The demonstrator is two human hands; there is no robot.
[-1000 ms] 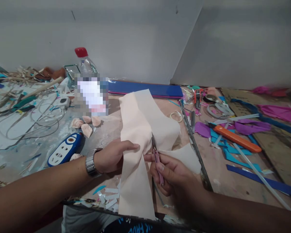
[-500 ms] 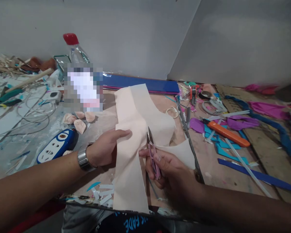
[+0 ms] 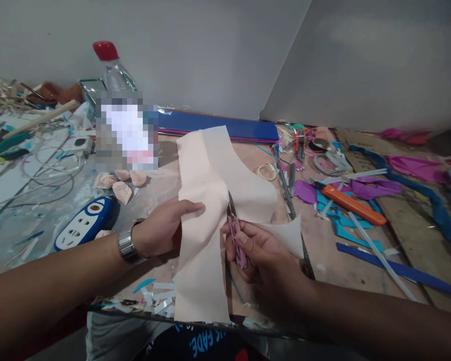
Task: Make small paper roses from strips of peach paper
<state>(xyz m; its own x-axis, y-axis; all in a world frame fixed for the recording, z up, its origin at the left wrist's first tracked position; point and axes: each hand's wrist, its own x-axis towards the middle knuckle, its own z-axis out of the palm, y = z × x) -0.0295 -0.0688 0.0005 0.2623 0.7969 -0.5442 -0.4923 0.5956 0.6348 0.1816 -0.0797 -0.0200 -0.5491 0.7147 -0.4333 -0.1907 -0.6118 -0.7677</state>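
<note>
A long pale peach sheet, paper or thin foam, lies over the work board and bulges a little in the middle. My left hand grips its left edge, thumb on top and the fingers hidden beneath. In my right hand is a pair of small pink-handled scissors, their blades pointing away from me at the sheet's cut edge. The blades look nearly closed. A cut flap of the sheet spreads to the right of them, and a pointed piece lies beyond my right knuckles.
Left of the sheet are peach rolled petals, a blue-and-white power strip and a red-capped bottle. On the right lie an orange utility knife, a tape roll and coloured scraps. Blue sheets rest against the back wall.
The scissor blades have come closer together, and my right hand has shifted slightly. My left hand keeps its hold on the sheet. The view has tilted a little.
</note>
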